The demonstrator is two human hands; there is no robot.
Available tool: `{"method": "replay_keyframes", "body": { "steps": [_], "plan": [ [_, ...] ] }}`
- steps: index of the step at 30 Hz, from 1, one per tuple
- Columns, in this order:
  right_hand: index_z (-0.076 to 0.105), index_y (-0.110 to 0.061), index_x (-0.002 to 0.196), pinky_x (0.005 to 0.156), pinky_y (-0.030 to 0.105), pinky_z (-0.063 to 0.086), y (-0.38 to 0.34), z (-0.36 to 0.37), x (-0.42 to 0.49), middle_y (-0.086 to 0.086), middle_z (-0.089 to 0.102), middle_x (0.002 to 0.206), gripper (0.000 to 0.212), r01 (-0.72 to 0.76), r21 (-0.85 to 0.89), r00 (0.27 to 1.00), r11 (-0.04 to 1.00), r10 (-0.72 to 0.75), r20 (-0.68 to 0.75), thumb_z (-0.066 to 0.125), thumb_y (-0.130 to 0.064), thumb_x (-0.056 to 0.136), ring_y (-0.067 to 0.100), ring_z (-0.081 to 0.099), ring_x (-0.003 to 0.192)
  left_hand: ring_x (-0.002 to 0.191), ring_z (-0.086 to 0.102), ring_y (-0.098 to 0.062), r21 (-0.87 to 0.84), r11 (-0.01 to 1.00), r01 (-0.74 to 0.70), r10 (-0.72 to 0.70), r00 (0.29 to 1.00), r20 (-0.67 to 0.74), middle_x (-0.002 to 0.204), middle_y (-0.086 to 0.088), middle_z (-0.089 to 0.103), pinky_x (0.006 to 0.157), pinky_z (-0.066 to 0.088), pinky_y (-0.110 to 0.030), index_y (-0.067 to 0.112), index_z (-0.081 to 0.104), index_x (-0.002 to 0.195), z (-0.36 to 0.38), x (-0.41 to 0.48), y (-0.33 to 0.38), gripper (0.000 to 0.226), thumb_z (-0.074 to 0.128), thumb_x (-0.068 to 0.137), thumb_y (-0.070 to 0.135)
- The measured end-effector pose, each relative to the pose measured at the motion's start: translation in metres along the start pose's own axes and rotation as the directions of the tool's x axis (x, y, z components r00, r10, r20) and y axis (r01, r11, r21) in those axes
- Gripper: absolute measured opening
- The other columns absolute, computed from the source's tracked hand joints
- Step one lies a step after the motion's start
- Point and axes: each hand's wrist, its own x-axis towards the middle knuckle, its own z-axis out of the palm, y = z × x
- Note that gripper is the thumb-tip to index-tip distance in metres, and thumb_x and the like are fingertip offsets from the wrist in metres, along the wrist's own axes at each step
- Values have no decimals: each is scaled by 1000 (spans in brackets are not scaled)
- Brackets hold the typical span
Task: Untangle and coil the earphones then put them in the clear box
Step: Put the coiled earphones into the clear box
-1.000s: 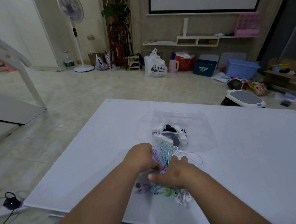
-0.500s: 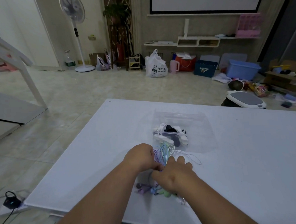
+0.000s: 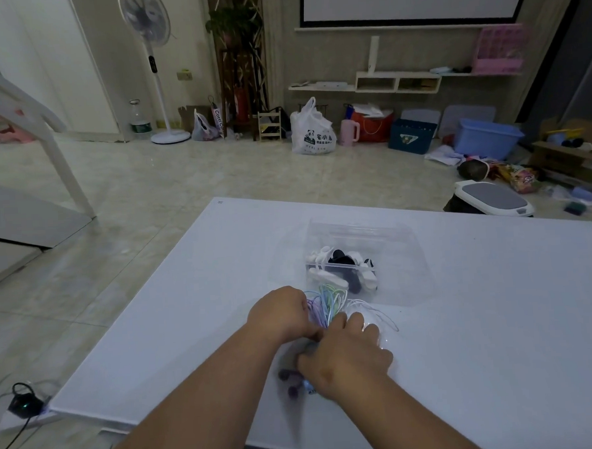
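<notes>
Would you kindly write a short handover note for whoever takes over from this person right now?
Left hand: grips the tangled coloured earphones by their cords.
Right hand: fingers curled on the same bundle, right beside the left.
The earphones lie on the table, just in front of the clear box, not in it.
The box already holds white and black pieces, apparently earphones.
Left to do: untangle, coil and box this bundle.

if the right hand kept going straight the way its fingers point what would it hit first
Likely the white cable loop just beyond the right hand, then the near wall of the clear box; depth is unclear.
</notes>
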Motion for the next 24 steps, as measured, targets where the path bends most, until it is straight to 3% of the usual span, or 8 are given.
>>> {"method": "replay_keyframes", "body": {
  "steps": [6,9,11,15,18,21,24],
  "plan": [
    [36,-17,129,93,38,41,12,-4,7,8,38,131,52,17,73,1000,997,-16,-9,58,-31,84,29,39,125,68,52,-18,-75,997,-24,27,999,41,77,-4,64,62,42,-30,17,61,72,-1,1,-2,30,80,64,38],
    [42,-15,128,97,36,42,21,-11,12,8,41,131,49,-8,27,1000,1000,9,-19,59,-24,83,30,41,125,78,55,-15,-154,984,-85,92,995,44,92,-5,70,70,44,-26,18,66,76,-6,1,-2,6,70,79,21],
    [47,-15,126,97,36,43,30,-18,18,8,44,130,46,-35,-22,999,999,34,-23,59,-23,82,30,45,124,83,56,-13,-178,978,-110,123,990,64,99,-3,70,73,44,-22,17,69,83,-9,-1,0,6,66,83,12],
    [52,-14,118,92,32,46,42,-20,26,8,55,124,35,15,-53,998,998,-18,-64,54,-16,83,29,55,117,84,56,-13,-68,984,-167,173,980,96,93,4,64,71,45,-23,25,61,80,-10,-7,4,14,62,78,11],
    [53,-12,115,89,30,47,47,-16,27,9,58,120,29,85,-99,990,991,-95,-102,51,-10,85,27,58,113,86,56,-16,38,977,-211,207,974,91,94,5,62,71,45,-27,27,57,84,-6,-11,3,17,70,74,23],
    [52,-12,112,85,29,46,52,-17,28,9,59,117,28,143,-135,980,980,-159,-117,51,-8,85,27,59,109,82,51,-18,154,953,-261,260,965,25,92,3,56,61,36,-27,24,49,84,-6,-12,4,34,77,69,35],
    [52,-13,109,77,26,42,57,-20,29,8,60,113,25,176,-120,975,977,-189,-117,50,-9,84,27,60,105,91,48,-20,288,905,-314,353,931,-93,99,1,51,66,34,-30,23,41,93,-7,-13,7,53,80,63,44]
  ]
}}
